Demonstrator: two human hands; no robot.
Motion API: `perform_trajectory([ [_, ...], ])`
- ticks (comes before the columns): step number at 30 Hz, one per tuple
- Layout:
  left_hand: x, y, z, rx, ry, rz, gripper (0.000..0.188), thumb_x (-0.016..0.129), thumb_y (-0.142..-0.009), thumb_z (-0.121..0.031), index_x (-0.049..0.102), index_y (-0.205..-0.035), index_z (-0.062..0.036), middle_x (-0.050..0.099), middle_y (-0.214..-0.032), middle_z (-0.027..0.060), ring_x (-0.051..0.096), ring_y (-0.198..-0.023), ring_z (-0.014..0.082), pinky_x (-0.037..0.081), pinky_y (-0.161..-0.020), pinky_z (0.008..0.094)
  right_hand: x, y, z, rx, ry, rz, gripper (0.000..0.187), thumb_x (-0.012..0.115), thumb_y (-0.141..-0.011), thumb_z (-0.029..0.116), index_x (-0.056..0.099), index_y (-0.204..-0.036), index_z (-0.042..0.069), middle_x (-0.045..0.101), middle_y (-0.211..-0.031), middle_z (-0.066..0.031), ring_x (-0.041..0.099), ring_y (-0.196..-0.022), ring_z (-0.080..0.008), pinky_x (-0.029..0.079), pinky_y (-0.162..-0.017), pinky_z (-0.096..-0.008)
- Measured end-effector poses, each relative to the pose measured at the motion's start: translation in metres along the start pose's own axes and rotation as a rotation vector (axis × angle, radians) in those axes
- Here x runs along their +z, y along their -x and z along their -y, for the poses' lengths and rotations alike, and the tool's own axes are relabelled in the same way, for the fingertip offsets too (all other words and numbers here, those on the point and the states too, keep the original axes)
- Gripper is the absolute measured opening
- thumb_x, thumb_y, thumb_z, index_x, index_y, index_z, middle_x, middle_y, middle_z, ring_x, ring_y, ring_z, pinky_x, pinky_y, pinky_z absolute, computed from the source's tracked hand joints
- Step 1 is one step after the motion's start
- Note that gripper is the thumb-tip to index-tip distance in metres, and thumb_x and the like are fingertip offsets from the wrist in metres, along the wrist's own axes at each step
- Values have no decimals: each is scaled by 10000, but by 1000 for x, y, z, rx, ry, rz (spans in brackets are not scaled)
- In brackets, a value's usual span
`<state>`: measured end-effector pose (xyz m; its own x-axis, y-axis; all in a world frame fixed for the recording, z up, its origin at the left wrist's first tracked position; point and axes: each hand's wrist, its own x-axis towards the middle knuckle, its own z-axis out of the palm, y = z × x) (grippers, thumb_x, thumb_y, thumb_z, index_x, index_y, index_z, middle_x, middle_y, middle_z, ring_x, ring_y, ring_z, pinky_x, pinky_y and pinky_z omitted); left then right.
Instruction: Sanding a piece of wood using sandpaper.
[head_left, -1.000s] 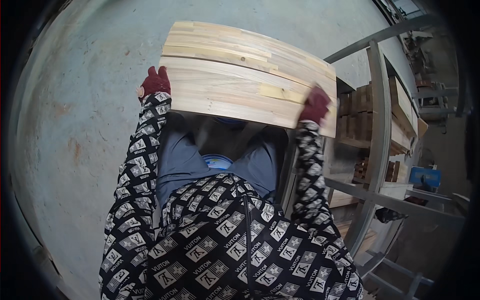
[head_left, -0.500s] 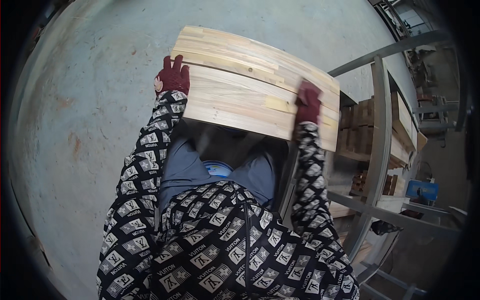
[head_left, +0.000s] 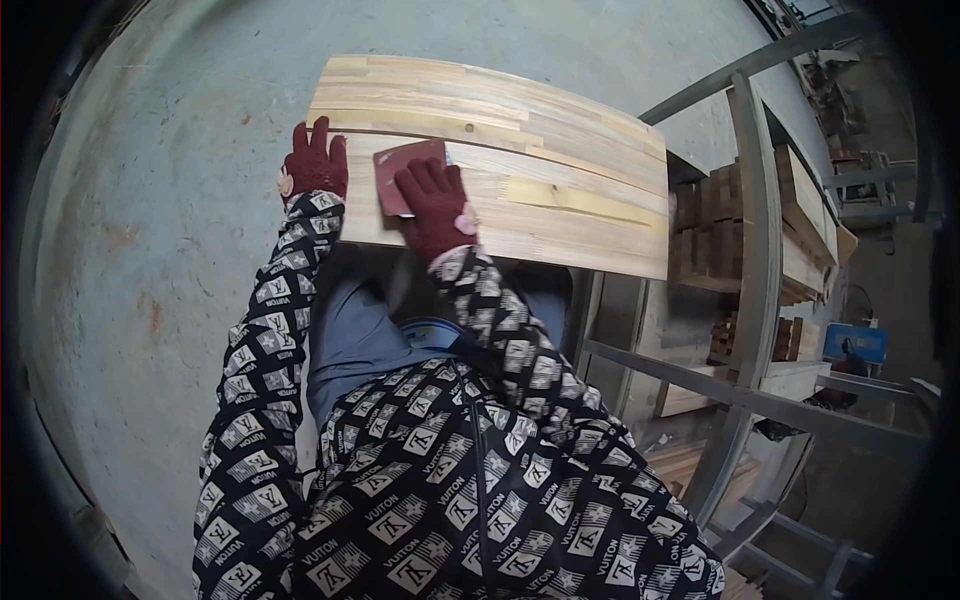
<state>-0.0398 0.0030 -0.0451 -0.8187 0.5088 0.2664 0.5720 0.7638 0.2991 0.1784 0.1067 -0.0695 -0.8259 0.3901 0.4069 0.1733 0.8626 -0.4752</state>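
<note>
Two pale laminated wooden boards lie side by side in front of me, a far board (head_left: 420,95) and a near board (head_left: 580,225), with a dark seam between them. My left hand (head_left: 317,165), in a dark red knitted glove, rests over their left end with its fingers spread. My right hand (head_left: 436,205), in a matching glove, presses a reddish-brown sheet of sandpaper (head_left: 393,172) on the left part of the near board. The sandpaper's right part is hidden under the fingers.
At the right stands a grey metal frame (head_left: 755,240) close to the boards' end. Stacked wooden blocks (head_left: 712,225) sit within it, and a blue box (head_left: 856,343) lies farther right. Below the boards are my knees and a blue round thing (head_left: 430,330), partly hidden.
My right hand has swept from the boards' right end to the left part of the near board with the sandpaper. The boards and my left hand appear slightly farther left in view.
</note>
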Motion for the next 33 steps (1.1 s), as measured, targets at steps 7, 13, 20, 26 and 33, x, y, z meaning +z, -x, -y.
perform_trajectory([
  [7,1,0,0,7,27,-27,516,586,-1015,-464,555,-1484,-252,524,-1540,159,736,-1010,410,599,-896,537,-186,86,-142,737,137,-388,431,627,-971,68,640,-1400,33,614,-1421,-260,551,-1371,-411,454,-1148,-461],
  [13,0,-4,-6,-12,-38,16,538,585,-1017,-472,536,-1496,-232,510,-1540,166,739,-998,412,598,-893,533,-192,100,-179,727,539,-313,408,633,-998,105,643,-1402,52,634,-1420,-195,615,-1313,-330,538,-1065,-455],
  [20,-14,0,-10,-53,4,66,522,583,-1016,-463,560,-1486,-237,528,-1552,176,707,-1124,424,572,-984,546,-13,34,37,-15,126,54,671,721,-721,58,589,-1378,52,552,-1462,-207,473,-1395,-448,339,-1196,-575],
  [26,-15,3,-8,-36,63,22,507,592,-1012,-447,573,-1471,-233,557,-1523,171,700,-1134,426,569,-977,543,-101,88,-6,118,73,-36,557,686,-781,12,641,-1336,24,622,-1389,-219,535,-1337,-456,375,-1193,-531],
  [33,-6,-1,-10,-39,7,5,477,589,-1016,-438,582,-1448,-238,568,-1499,166,714,-1107,414,581,-967,543,-211,160,-133,607,296,-476,433,783,-855,95,719,-1276,21,674,-1347,-255,629,-1234,-467,483,-1070,-523],
])
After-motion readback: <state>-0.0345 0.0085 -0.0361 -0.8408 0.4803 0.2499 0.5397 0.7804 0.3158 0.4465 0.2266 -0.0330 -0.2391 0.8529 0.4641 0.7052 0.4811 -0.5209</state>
